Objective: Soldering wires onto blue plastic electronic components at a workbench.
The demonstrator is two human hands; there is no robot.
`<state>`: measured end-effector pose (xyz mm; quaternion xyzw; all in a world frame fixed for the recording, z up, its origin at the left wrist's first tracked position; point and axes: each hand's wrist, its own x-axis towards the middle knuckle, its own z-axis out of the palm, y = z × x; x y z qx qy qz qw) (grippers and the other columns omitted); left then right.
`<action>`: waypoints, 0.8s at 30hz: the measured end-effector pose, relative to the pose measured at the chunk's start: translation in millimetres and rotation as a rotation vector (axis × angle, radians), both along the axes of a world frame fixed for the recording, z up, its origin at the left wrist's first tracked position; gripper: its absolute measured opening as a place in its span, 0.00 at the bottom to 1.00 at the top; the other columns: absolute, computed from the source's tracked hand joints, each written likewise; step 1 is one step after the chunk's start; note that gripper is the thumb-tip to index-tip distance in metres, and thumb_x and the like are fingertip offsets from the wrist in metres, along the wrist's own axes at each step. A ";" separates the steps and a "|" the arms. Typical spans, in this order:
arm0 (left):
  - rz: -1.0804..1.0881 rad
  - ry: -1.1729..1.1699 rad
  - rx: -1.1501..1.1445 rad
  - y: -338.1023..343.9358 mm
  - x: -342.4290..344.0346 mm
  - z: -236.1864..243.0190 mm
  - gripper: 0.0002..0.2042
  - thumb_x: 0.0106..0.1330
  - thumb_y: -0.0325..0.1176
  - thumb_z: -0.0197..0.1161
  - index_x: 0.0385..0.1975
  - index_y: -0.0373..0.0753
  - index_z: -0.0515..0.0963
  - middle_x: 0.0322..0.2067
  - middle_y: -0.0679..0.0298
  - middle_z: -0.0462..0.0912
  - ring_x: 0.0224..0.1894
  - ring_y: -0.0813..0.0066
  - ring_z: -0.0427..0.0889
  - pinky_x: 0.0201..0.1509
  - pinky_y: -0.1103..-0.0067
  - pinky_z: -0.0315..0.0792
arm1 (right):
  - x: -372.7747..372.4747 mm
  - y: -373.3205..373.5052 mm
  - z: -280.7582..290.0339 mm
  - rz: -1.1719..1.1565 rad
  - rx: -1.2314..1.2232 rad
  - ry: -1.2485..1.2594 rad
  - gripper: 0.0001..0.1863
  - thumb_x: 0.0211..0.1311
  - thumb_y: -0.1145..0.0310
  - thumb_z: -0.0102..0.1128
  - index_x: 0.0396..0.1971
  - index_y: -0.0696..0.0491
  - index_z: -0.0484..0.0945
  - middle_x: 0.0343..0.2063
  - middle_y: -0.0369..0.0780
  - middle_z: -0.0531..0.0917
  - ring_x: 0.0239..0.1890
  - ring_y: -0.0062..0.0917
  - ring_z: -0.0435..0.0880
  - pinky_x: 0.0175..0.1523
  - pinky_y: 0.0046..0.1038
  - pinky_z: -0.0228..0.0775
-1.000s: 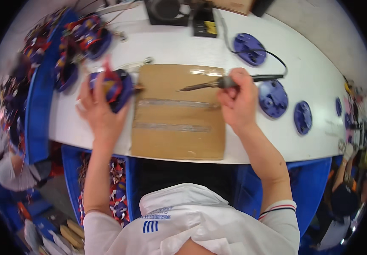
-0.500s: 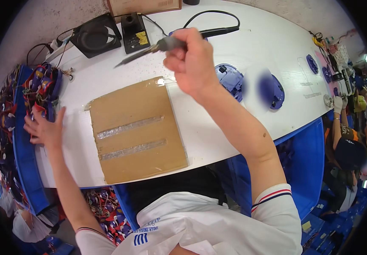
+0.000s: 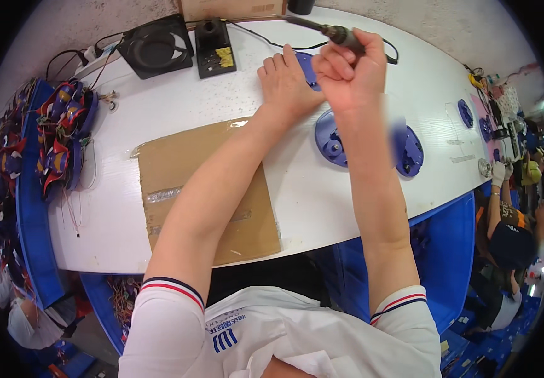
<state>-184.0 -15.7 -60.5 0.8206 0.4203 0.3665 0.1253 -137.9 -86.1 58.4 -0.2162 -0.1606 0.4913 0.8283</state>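
My right hand (image 3: pixel 355 69) is raised over the table, closed around the dark handle of a soldering iron (image 3: pixel 344 38). The iron's tip points left, toward the back edge. Beside it, my left hand (image 3: pixel 284 85) lies over the left part of a round purple plastic shell (image 3: pixel 308 68), its fingers curled at the shell's edge and its thumb hidden. Nearer me, another purple shell (image 3: pixel 330 145) with black fittings rests partly behind my right forearm. A further purple shell (image 3: pixel 412 151) is on that forearm's other side, partly blurred.
Brown cardboard (image 3: pixel 209 154) with tape strips lies under my left forearm. A soldering iron stand (image 3: pixel 214 53) with yellow sponge and a black fan (image 3: pixel 157 50) stand at the back. Wired red-purple assemblies (image 3: pixel 64 126) pile at left beside a blue bin (image 3: pixel 35 233). A co-worker is at far right.
My left hand has left the pile at the left and come across to the purple shell at the back. My right hand has moved right with the soldering iron.
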 end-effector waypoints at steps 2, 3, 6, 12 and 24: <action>-0.107 0.042 -0.047 -13.1 -23.8 15.4 0.49 0.35 0.52 0.72 0.55 0.23 0.60 0.43 0.45 0.72 0.44 0.52 0.69 0.54 0.63 0.60 | 13.3 -6.1 -5.0 -0.010 0.016 0.005 0.10 0.58 0.68 0.48 0.20 0.57 0.71 0.09 0.28 0.63 0.08 0.09 0.51 0.18 0.14 0.43; -0.158 0.065 -0.070 -20.7 -40.5 25.4 0.50 0.35 0.51 0.72 0.56 0.23 0.59 0.43 0.45 0.72 0.44 0.52 0.70 0.55 0.63 0.60 | 19.1 -8.9 -7.3 -0.029 0.049 -0.045 0.10 0.58 0.67 0.48 0.20 0.56 0.71 0.09 0.28 0.63 0.08 0.09 0.51 0.18 0.14 0.43; -0.272 0.047 -0.140 -44.2 -114.1 50.0 0.49 0.35 0.46 0.72 0.59 0.26 0.58 0.45 0.45 0.72 0.46 0.53 0.70 0.58 0.63 0.58 | 19.6 -13.0 -9.6 -0.055 0.085 -0.121 0.10 0.58 0.67 0.47 0.21 0.56 0.71 0.09 0.28 0.63 0.08 0.09 0.52 0.18 0.14 0.43; -0.364 0.157 -0.208 -79.7 -248.4 66.4 0.46 0.38 0.38 0.73 0.61 0.34 0.58 0.51 0.52 0.72 0.49 0.58 0.71 0.58 0.69 0.61 | -14.3 -32.7 -32.6 -0.036 -0.014 -0.211 0.09 0.58 0.67 0.48 0.22 0.54 0.71 0.10 0.28 0.63 0.09 0.10 0.51 0.18 0.15 0.44; 0.827 -0.585 -0.017 -179.0 -470.1 18.3 0.10 0.57 0.31 0.63 0.36 0.34 0.81 0.28 0.66 0.82 0.29 0.75 0.77 0.39 0.84 0.69 | -49.6 -50.3 -114.8 0.211 -0.329 -0.125 0.08 0.60 0.70 0.49 0.22 0.54 0.68 0.10 0.30 0.59 0.11 0.14 0.52 0.20 0.18 0.50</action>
